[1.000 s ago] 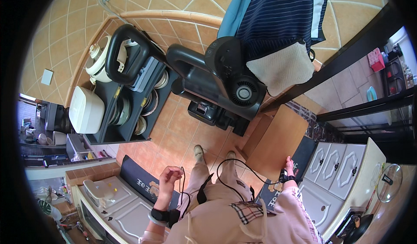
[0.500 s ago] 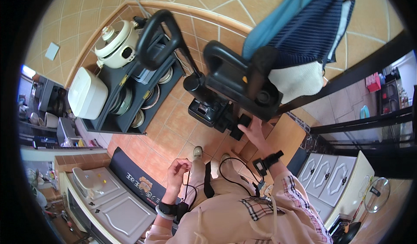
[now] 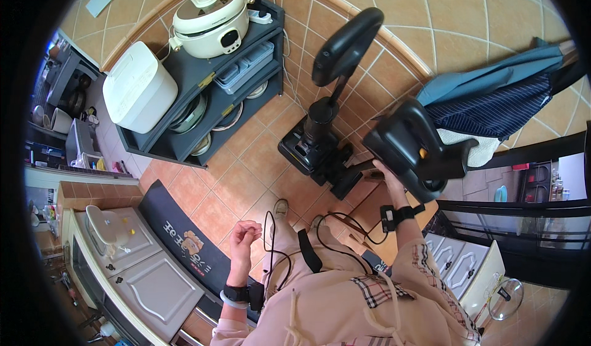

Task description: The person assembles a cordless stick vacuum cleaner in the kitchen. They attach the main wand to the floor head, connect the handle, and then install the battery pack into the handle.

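Observation:
My right hand (image 3: 391, 178) reaches forward beside a bulky black appliance part with a handle (image 3: 403, 146). Its fingers are partly hidden by that body, so I cannot make out whether they grip it. Left of it stands a black upright floor cleaner (image 3: 319, 121) with a loop handle, its base on the tiles. My left hand (image 3: 244, 237) hovers over the floor near my left leg, fingers curled together, with nothing visible in them. A thin black cable (image 3: 269, 223) loops close to its fingertips. Black bands circle both wrists.
A dark grey shelf (image 3: 191, 90) carries a cream electric cooker (image 3: 209, 29) and a white lidded box (image 3: 138, 87). Blue cloths (image 3: 486, 93) hang at right. A dark mat (image 3: 178, 235) lies by pale cabinets (image 3: 154, 284); a glass lid (image 3: 506, 298) is at lower right.
The view has shifted. The black part with the handle now appears farther right and turned, apart from the floor cleaner. My right hand has moved right; my left hand stays low with curled fingers.

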`<act>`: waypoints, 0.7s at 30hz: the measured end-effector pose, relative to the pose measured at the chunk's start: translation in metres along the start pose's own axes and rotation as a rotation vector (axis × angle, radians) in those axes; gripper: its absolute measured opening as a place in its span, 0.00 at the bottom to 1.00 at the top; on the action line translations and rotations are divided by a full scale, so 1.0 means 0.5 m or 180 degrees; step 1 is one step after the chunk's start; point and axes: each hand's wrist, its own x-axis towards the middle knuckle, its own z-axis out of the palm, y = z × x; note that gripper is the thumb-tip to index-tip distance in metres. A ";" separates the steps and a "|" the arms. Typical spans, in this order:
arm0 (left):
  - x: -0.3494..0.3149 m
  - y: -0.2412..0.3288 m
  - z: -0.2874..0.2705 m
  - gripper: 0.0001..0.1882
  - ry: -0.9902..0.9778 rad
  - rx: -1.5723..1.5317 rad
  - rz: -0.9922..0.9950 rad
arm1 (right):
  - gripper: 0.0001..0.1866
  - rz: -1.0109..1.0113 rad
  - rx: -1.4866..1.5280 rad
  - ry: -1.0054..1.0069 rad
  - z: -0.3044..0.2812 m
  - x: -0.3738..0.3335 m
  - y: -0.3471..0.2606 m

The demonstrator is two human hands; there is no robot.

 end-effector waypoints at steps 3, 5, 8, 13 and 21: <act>0.028 0.029 -0.028 0.07 0.0008 -0.0100 -0.0097 | 0.30 0.0295 0.0177 0.0489 -0.052 -0.009 0.054; 0.040 0.038 -0.052 0.07 0.0068 -0.0109 -0.0062 | 0.28 0.0401 0.0667 0.0300 -0.034 -0.046 -0.006; 0.060 0.058 -0.067 0.07 0.0064 -0.0145 -0.0050 | 0.26 0.0415 0.0723 0.0236 -0.036 -0.070 -0.023; 0.089 0.068 -0.080 0.07 0.0115 -0.0163 -0.0196 | 0.33 -0.0086 0.0153 0.0360 0.001 -0.190 -0.300; 0.153 0.081 -0.032 0.06 -0.0460 -0.0218 -0.0374 | 0.36 -0.0345 0.0282 0.0348 -0.056 -0.187 -0.350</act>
